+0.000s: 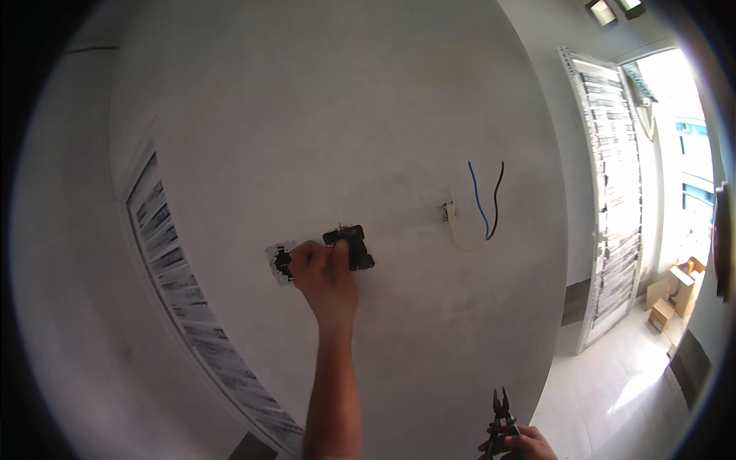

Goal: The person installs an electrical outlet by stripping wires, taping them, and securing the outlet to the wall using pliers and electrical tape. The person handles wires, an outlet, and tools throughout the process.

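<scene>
My left hand (326,270) reaches up to the wall with its fingers curled and pressed together. It is at the left side of a black wall box (356,247) set into the plaster. What the fingers pinch, if anything, is hidden behind them. Left of the hand, a second dark wall opening (281,262) with a rough pale surround is partly covered by the knuckles. Low on the right, my right hand (525,443) is closed around a pair of pliers (500,410). The pliers point upward with their jaws parted.
A pale cable (454,234) comes out of a small wall hole and splits into a blue wire (478,195) and a black wire (498,199). Far right are an opened, film-covered door (609,192) and cardboard boxes (661,314). A film-covered frame (188,295) runs along the left.
</scene>
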Demonstrator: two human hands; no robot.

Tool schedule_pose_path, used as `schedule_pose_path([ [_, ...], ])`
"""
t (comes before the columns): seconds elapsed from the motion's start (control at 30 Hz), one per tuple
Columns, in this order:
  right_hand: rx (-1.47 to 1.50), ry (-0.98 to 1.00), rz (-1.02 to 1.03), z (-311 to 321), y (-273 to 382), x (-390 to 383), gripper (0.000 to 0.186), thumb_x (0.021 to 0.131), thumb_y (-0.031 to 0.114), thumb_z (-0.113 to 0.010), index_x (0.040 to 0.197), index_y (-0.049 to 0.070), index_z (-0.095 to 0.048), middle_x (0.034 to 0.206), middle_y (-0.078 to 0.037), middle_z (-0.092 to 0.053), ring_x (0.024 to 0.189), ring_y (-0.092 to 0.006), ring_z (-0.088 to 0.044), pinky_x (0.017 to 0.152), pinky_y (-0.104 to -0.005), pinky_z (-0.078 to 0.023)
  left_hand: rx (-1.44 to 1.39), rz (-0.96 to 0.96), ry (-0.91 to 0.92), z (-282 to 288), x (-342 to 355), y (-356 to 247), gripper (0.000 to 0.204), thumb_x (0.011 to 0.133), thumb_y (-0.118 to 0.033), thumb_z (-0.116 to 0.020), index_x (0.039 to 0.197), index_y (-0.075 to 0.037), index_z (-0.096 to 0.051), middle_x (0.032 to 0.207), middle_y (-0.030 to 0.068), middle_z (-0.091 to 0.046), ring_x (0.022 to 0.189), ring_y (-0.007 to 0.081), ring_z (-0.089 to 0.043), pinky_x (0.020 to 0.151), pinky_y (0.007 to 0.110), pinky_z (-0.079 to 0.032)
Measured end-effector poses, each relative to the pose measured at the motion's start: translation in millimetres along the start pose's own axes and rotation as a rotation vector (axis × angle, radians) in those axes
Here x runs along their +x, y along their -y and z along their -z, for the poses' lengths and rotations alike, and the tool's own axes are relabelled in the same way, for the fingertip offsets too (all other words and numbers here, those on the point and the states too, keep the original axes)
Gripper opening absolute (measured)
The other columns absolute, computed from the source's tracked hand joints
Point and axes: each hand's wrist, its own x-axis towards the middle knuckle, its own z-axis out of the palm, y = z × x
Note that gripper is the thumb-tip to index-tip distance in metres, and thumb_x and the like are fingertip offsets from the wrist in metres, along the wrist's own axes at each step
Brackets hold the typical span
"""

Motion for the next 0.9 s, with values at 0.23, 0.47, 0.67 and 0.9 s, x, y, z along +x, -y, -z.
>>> schedule_pose_path([
  [0.23,-0.129,-0.114,-0.243,86,-79,-28,0.047,0.098,0.026,-0.059,0.135,-0.003,-0.06,0.109,-0.019,-0.074,0.09,-0.0284,-0.076,0.061,-0.0377,-0.063,0.29,-0.094,-0.074,3,-12,-14,0.057,0.078,-0.024,-0.091,0.125,-0.006,-0.065,0.146,0.0228,-0.043,0.142,0.0443,-0.038,0.11,0.056,-0.04],
  [0.47,-0.213,-0.122,-0.386,106,-102,-57,0.035,0.099,0.017,-0.053,0.127,-0.002,-0.065,0.101,-0.016,-0.074,0.087,-0.0282,-0.076,0.062,-0.0391,-0.065,0.367,0.182,0.081,10,10,-23,0.127,0.071,-0.035,-0.095,0.165,-0.009,-0.014,0.165,0.0288,-0.025,0.156,0.0488,-0.017,0.123,0.063,-0.021],
  [0.67,-0.199,-0.07,-0.402,132,-159,-53,0.034,0.102,0.021,-0.058,0.127,-0.001,-0.064,0.105,-0.018,-0.074,0.082,-0.0297,-0.076,0.058,-0.0396,-0.065,0.361,0.24,0.174,15,22,-14,0.134,0.069,-0.038,-0.095,0.167,-0.008,-0.01,0.169,0.0322,-0.013,0.159,0.0481,-0.007,0.126,0.062,-0.015],
  [0.9,-0.25,-0.024,-0.417,150,-207,-51,0.033,0.102,0.021,-0.062,0.128,0.001,-0.062,0.101,-0.015,-0.073,0.075,-0.0284,-0.075,0.055,-0.0362,-0.063,0.42,0.292,0.187,6,24,-25,0.132,0.071,-0.039,-0.091,0.168,-0.008,-0.006,0.169,0.034,-0.007,0.159,0.0494,-0.005,0.126,0.061,-0.012],
])
